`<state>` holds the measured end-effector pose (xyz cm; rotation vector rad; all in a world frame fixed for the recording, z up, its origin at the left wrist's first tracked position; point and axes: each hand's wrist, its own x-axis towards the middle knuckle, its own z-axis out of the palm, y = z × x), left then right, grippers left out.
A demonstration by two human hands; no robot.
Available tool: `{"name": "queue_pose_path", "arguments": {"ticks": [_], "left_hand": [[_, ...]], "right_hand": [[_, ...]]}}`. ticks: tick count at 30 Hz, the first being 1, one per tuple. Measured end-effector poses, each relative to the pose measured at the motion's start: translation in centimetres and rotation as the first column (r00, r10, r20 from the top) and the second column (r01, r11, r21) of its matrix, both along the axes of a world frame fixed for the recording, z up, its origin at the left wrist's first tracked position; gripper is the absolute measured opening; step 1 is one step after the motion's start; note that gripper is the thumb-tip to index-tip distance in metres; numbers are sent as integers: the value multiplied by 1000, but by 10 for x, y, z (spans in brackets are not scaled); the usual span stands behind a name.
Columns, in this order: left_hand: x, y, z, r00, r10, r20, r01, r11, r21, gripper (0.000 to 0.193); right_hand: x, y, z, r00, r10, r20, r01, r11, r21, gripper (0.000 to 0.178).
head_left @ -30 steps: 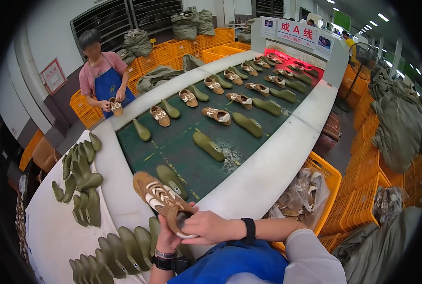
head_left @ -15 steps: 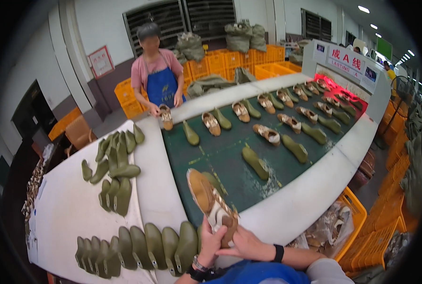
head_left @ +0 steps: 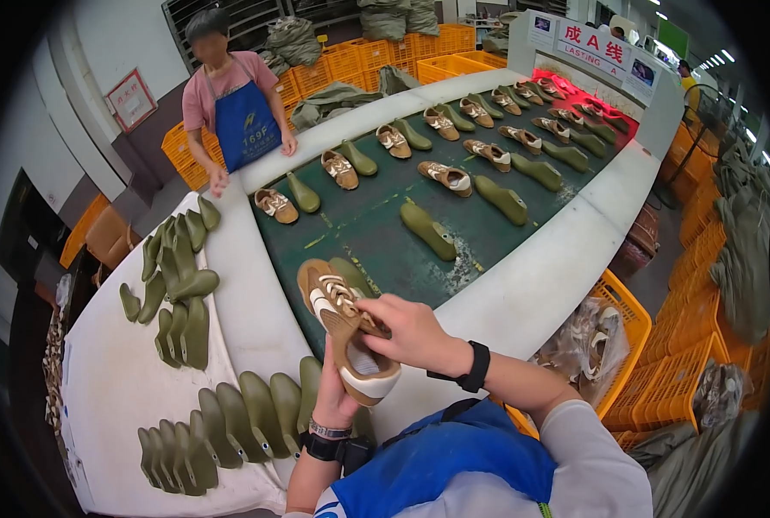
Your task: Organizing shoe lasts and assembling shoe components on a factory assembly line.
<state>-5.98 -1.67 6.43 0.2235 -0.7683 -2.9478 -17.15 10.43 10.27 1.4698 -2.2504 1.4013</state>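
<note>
A: A green conveyor belt (head_left: 385,233) runs from centre frame to the upper right, carrying shoes and olive lasts; a white surface (head_left: 109,388) lies lower left.

B: And the tan shoe (head_left: 346,332)?

A: Lower centre, long axis slanting toe upper-left to heel lower-right. The left hand (head_left: 333,397) clasps it from beneath; the right hand (head_left: 407,332), nearer its opening, pinches the top.

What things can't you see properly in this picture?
Head view:
- Left hand: its fingers hide under the brown shoe.
- Shoe's sole: turned away from the camera.
- Green shoe last behind it: mostly covered by the shoe.
- Far shoes near the red glow: too small for detail.
- Right hand covers the laces.
</note>
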Motion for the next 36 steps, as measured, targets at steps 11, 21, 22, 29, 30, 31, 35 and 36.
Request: {"name": "queue_pose_path", "arguments": {"ticks": [11,21,22,29,30,31,35,36], "left_hand": [[11,-16,28,935,204,-290,-200,-373,-906,60],[1,-26,0,933,323,-160,87,-633,-769,40],[-3,-30,-2,935,343,-87,160,-629,-761,39],[-59,-47,-8,979,200,-50,70,-551,-831,40],[-67,-49,-8,982,174,-74,33,-539,-842,43],[-72,-50,-7,976,109,-190,-102,-539,-836,51],[-62,-60,-5,995,43,-88,-51,-539,-841,57],[-55,-64,-6,999,1,-50,-42,-528,-848,57]], "right_hand": [[9,-6,-18,987,36,-155,-15,991,134,25],[26,2,-19,953,157,-258,-124,982,141,30],[27,4,-20,931,263,-254,-210,953,218,32],[-13,3,-41,951,296,-84,-238,881,409,31],[-24,3,-45,951,295,-94,-239,893,381,30],[-38,1,-50,953,274,-131,-212,908,363,29],[-121,-19,-76,991,47,-128,2,936,352,24],[-146,-28,-86,993,3,-120,42,927,373,23]]}}
